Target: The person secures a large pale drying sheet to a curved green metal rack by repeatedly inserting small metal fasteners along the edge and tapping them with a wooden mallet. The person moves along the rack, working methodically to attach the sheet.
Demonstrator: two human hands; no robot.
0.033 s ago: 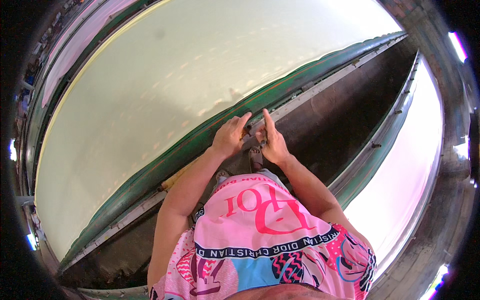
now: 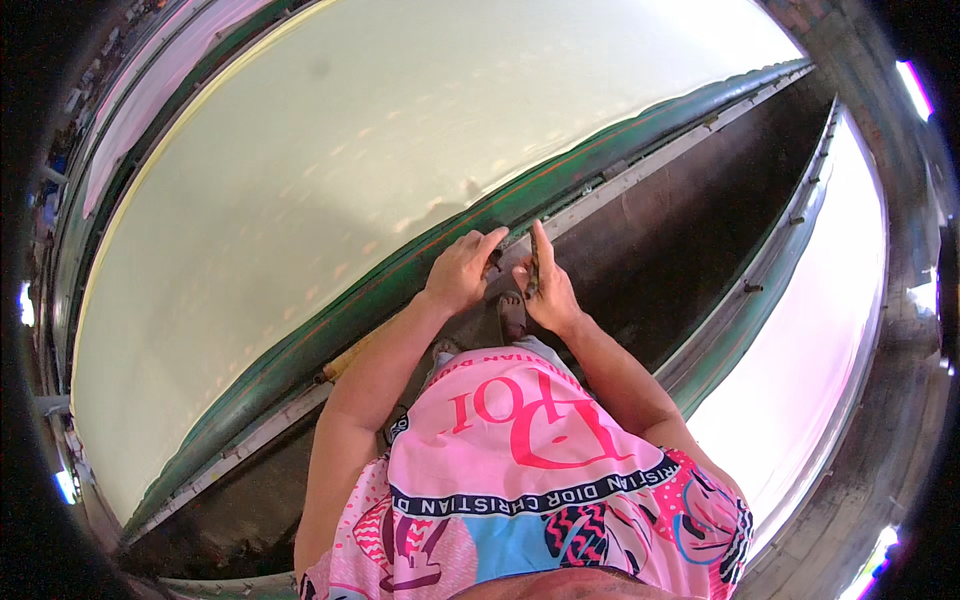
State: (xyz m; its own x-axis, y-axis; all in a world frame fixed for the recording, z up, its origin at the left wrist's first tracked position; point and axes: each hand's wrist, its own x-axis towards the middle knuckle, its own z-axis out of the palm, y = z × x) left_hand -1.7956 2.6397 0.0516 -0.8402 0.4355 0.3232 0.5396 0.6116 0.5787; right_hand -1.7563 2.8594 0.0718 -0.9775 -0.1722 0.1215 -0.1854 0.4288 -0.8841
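In front of me, at the near edge of a long table covered in pale cream cloth (image 2: 300, 180), my two hands are held close together. My left hand (image 2: 464, 270) has its fingers bent forward and curled round a small dark piece (image 2: 494, 262), mostly hidden by the hand. A short gap away, my right hand (image 2: 549, 288) has its index finger pointing up. Along the inner side of that finger lies a thin dark rod-like piece (image 2: 532, 272), held by the hand. Both hands are over the metal rail (image 2: 590, 208) beside the table's green edge (image 2: 420, 253).
A dark aisle floor (image 2: 690, 220) runs between this table and a second one with white-pink cloth (image 2: 800, 350) on the right. Small pegs (image 2: 752, 289) stick out of that table's side. A yellowish piece (image 2: 350, 360) sits along the rail left of my arm.
My hands shift only slightly. The dark rod-like piece by my right index finger shows more clearly now, and an orange-brown patch beside my left fingers has gone from view.
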